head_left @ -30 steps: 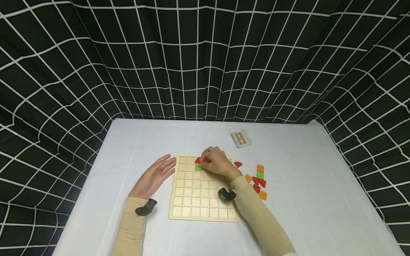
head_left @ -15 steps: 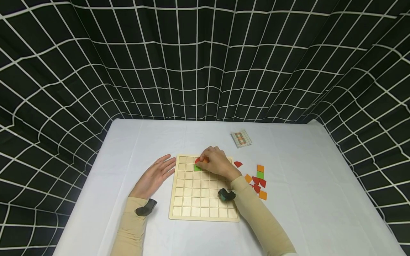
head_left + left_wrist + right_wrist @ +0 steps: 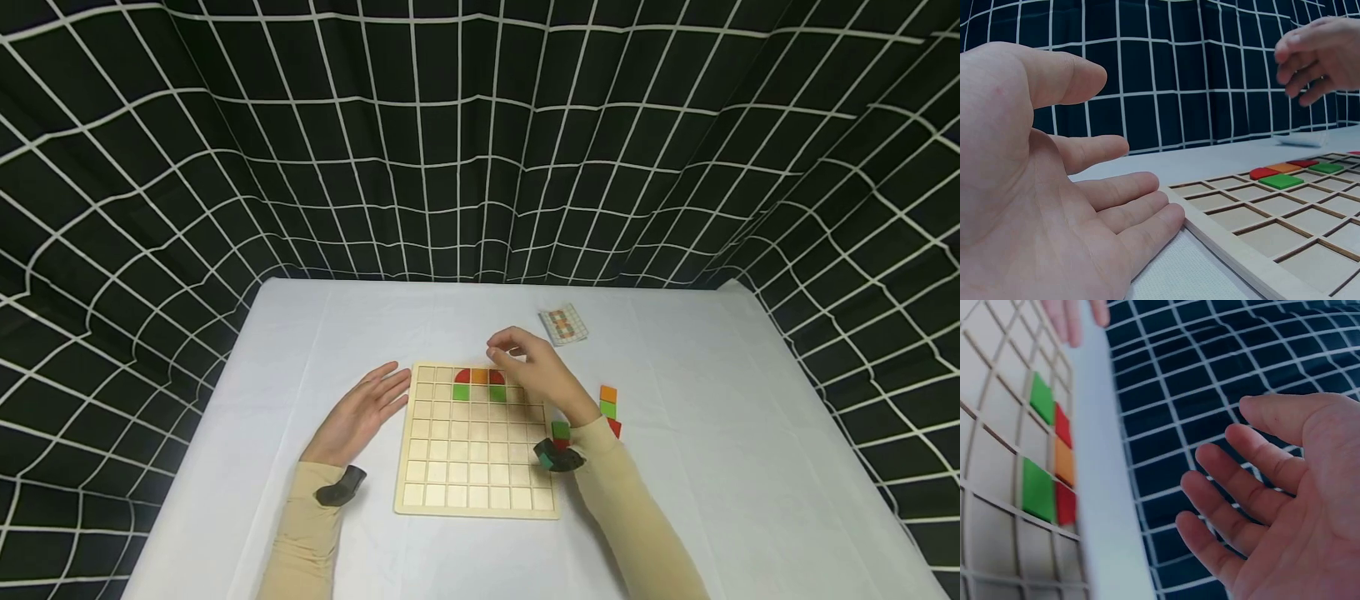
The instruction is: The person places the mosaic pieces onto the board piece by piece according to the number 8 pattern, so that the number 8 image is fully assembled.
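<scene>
A pale wooden grid board point(image 3: 450, 454) lies on the white cloth. Along its far rows sit a red quarter-round piece point(image 3: 462, 377), an orange square point(image 3: 479, 376) and a second red piece point(image 3: 497, 377), with a green square point(image 3: 461, 392) and another green square point(image 3: 497, 392) below the red ones. My right hand point(image 3: 536, 367) is raised over the board's far right corner, fingers relaxed and holding nothing, as the right wrist view point(image 3: 1260, 500) also has it. My left hand point(image 3: 358, 419) rests palm up beside the board, fingers straight, fingertips right at its left edge point(image 3: 1210, 231).
Right of the board lie loose pieces, among them an orange square point(image 3: 608, 394), a green square point(image 3: 608, 409) and a red piece point(image 3: 614, 427); my right sleeve covers others. A small stack of printed cards point(image 3: 564, 325) lies behind. A black gridded curtain point(image 3: 480, 150) surrounds the table.
My right hand has let go of the orange square, now lying between the two red pieces, and has lifted away to the right. The left hand stays where it was.
</scene>
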The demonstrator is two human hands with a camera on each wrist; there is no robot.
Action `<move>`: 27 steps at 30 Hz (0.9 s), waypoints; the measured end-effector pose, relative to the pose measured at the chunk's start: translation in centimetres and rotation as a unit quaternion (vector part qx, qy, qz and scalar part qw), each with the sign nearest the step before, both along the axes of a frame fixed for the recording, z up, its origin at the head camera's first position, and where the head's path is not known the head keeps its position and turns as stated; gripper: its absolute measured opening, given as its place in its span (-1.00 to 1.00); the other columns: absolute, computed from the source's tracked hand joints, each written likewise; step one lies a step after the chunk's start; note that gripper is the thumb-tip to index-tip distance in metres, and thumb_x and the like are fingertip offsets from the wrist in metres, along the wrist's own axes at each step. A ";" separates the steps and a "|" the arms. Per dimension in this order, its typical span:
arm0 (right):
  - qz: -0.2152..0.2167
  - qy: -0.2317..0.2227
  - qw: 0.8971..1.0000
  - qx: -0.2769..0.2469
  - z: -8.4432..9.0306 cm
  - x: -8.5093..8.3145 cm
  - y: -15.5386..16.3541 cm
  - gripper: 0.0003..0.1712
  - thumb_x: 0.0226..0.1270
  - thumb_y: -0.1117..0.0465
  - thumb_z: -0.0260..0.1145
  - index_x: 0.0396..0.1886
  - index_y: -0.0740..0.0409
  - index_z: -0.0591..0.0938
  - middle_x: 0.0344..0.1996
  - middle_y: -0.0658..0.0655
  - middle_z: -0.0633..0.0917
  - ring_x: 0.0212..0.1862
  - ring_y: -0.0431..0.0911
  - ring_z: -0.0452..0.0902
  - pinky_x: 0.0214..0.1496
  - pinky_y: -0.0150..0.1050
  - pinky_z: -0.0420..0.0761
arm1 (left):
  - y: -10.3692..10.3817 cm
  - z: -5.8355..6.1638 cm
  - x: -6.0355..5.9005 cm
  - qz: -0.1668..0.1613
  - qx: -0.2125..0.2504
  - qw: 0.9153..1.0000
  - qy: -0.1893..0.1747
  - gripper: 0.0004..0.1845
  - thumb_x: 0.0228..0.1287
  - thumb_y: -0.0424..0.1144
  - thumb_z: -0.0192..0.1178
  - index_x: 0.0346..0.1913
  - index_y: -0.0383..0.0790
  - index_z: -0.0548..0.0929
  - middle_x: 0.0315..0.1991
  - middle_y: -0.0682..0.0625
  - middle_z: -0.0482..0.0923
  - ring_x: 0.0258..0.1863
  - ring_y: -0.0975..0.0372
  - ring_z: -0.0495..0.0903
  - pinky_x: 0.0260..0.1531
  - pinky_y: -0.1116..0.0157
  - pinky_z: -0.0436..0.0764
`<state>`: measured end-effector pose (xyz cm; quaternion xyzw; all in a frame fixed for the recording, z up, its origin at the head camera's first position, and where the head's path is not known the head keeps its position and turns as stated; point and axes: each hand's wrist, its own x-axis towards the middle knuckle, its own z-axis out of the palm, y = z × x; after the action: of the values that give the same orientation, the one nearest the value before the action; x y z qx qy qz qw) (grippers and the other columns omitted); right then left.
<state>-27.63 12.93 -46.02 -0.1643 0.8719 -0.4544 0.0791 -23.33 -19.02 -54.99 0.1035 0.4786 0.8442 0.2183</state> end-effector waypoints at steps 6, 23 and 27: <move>-0.012 0.032 0.999 -0.002 1.3 0.6 2.2 -0.71 0.54 0.05 0.23 0.10 0.08 0.62 0.01 0.10 0.73 0.05 0.00 0.62 0.17 -0.08 0.63 | 0.0 0.0 0.0 0.001 0.002 1.000 0.005 -0.38 0.72 -0.17 -0.40 0.62 -0.34 -0.27 0.64 -0.35 -0.23 0.65 -0.12 -0.18 0.61 0.17 0.16; -0.074 0.015 0.995 0.068 1.3 1.7 6.5 -0.68 0.58 0.12 0.16 0.17 0.12 0.64 0.14 0.16 0.69 0.00 0.02 0.57 0.07 -0.10 0.63 | -0.1 0.1 0.2 -0.005 0.007 1.000 0.015 -0.38 0.72 -0.18 -0.39 0.61 -0.36 -0.27 0.63 -0.38 -0.25 0.64 -0.13 -0.22 0.56 0.30 0.30; -0.080 0.023 0.992 0.098 0.5 1.6 7.0 -0.66 0.58 0.14 0.15 0.18 0.17 0.64 0.18 0.20 0.66 0.03 0.06 0.57 0.11 -0.02 0.66 | 0.0 0.1 0.2 -0.006 0.007 1.000 0.013 -0.39 0.72 -0.18 -0.40 0.61 -0.35 -0.27 0.64 -0.37 -0.24 0.65 -0.13 -0.22 0.57 0.28 0.27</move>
<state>-25.99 19.90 -45.53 -0.0958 0.9244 -0.3674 0.0377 -23.16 -19.04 -54.89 0.1182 0.4747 0.8450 0.2161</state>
